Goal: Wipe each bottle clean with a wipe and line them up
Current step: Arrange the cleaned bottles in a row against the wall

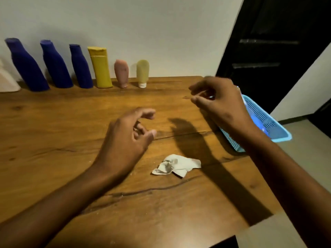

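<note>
Along the wall stands a row of bottles: three dark blue bottles (26, 67) (55, 66) (80, 68), a yellow bottle (101, 68), a pink tube (121, 73) and a pale green tube (142, 72), both tubes on their caps. A crumpled white wipe (176, 165) lies on the wooden table (53, 122) near the front. My left hand (128, 138) hovers over the table's middle, fingers loosely curled, holding nothing. My right hand (220, 102) is raised by the blue basket (265, 122), fingers bent; whether it holds anything is unclear.
A white object (8, 79) is cut off at the far left edge beside the blue bottles. The perforated blue basket hangs over the table's right edge. A dark doorway (277, 42) lies beyond the table on the right.
</note>
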